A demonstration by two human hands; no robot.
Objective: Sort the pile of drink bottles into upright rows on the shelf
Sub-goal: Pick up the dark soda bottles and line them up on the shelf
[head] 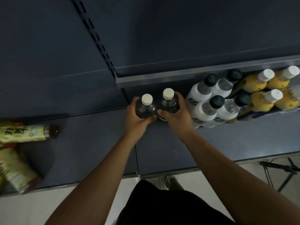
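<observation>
Two dark drink bottles with white caps stand upright side by side on the blue shelf. My left hand grips the left dark bottle. My right hand grips the right dark bottle. To their right stand upright rows of white bottles with dark caps and yellow bottles with white caps. At the far left, two yellow-labelled tea bottles lie on their sides, one further back and one near the front edge.
A metal rail runs along the shelf behind the bottles. A slotted upright rises on the back panel. A black tripod leg stands on the floor at the right. My shoe shows below the shelf edge.
</observation>
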